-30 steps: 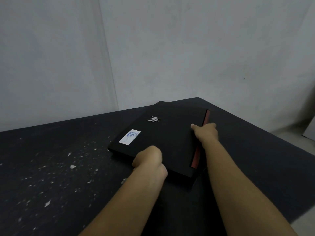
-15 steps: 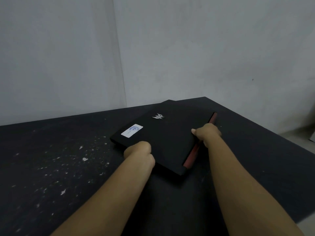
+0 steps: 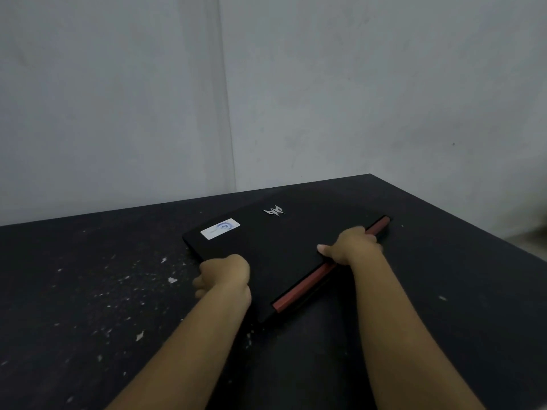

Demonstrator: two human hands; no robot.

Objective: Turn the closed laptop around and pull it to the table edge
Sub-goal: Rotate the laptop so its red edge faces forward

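A: What is seen of the room and the surface?

B: Plain grey walls are met in a corner behind a dark table that is flecked with pale chips toward nine o'clock. The closed laptop is laid flat on it, toward the far side, turned at a slant, with one corner pointed back at six o'clock.

A: How is it held?

B: The left hand is curled shut over the near edge at about seven o'clock of the lid, fingers hidden beneath. The right hand is clamped on the red hinge bar at about three o'clock, thumb laid on the lid. Both grips are judged firm.

A: How is the laptop expected to handle?

B: It is judged stiff and fairly heavy, so no flex is expected. The lid looks smooth, so a flat palm could slip; edges are better taken, as is done here. Sliding is preferred to lifting, since grit under the base could scratch but a drop would cost more. The hinge bar is best not wrenched.

A: What else is marked on it?

B: A silver logo is seen near twelve o'clock of the lid and a white sticker near ten o'clock. The table's near edge is not in view, so the remaining pull cannot be judged.
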